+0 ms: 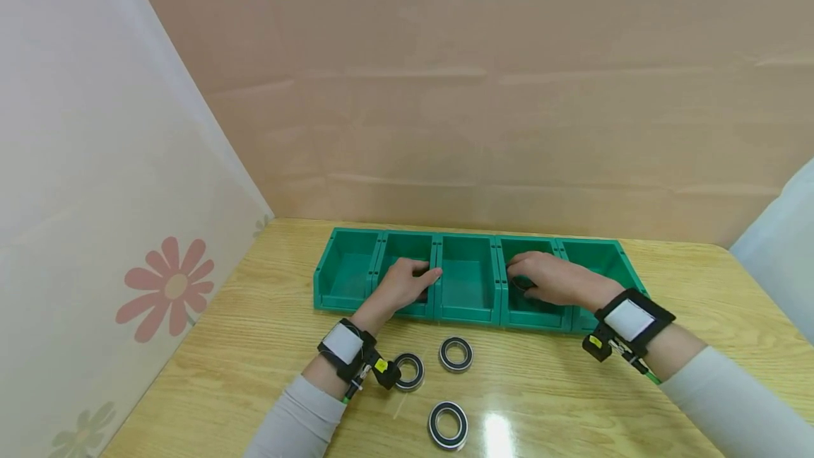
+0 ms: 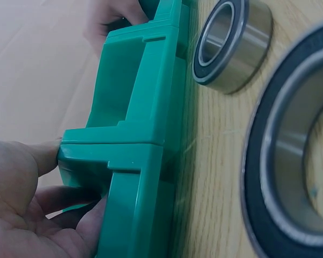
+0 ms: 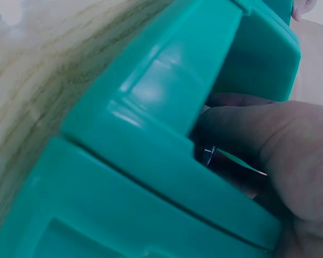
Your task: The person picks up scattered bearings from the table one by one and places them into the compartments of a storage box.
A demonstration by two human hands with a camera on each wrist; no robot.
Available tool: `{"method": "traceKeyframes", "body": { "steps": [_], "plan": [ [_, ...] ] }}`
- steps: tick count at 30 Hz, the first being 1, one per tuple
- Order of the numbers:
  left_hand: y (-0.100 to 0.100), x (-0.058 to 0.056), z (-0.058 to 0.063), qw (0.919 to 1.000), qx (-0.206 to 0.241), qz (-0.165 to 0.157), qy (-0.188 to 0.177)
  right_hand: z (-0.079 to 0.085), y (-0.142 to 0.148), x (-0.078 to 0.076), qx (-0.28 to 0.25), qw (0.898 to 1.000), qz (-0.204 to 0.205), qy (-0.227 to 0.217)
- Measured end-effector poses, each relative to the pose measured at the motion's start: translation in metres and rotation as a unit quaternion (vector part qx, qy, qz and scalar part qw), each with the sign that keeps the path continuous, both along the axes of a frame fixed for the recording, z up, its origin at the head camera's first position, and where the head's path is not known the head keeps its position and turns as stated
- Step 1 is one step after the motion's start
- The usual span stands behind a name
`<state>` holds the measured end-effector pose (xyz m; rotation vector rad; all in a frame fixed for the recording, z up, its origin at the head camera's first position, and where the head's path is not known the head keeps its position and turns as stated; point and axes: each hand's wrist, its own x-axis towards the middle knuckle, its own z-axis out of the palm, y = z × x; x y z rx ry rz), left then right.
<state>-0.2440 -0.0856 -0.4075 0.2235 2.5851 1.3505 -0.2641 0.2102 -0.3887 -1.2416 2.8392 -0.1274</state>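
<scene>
My left hand (image 1: pixel 402 284) reaches into the second green bin from the left, its thumb spread onto the divider beside the third bin. In the left wrist view, the fingers (image 2: pixel 70 236) bend loosely into that bin; their tips are partly hidden, and no held object shows. My right hand (image 1: pixel 552 277) is in the fourth bin, pinching a dark ring-shaped bearing (image 1: pixel 523 283) between thumb and fingers. Only a shiny bit of the bearing (image 3: pixel 208 156) shows in the right wrist view. The bin wall and hand cover the rest.
Several green bins (image 1: pixel 467 316) stand side by side in a row near the back wall. In front of them, three bearings lie on the wooden table: one bearing (image 1: pixel 456 354) near the bins, another bearing (image 1: pixel 416 377) by the left wrist, and a third bearing (image 1: pixel 435 425) closest.
</scene>
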Motion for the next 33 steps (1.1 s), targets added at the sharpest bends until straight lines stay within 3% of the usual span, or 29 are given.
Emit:
{"method": "traceKeyframes", "body": {
  "steps": [33],
  "plan": [
    [0.0031, 0.0000, -0.0019, 0.9999, 0.009, 0.008, -0.005, -0.0068, -0.0014, 0.0008, 0.021, 1.000, -0.009, -0.006]
  ]
}}
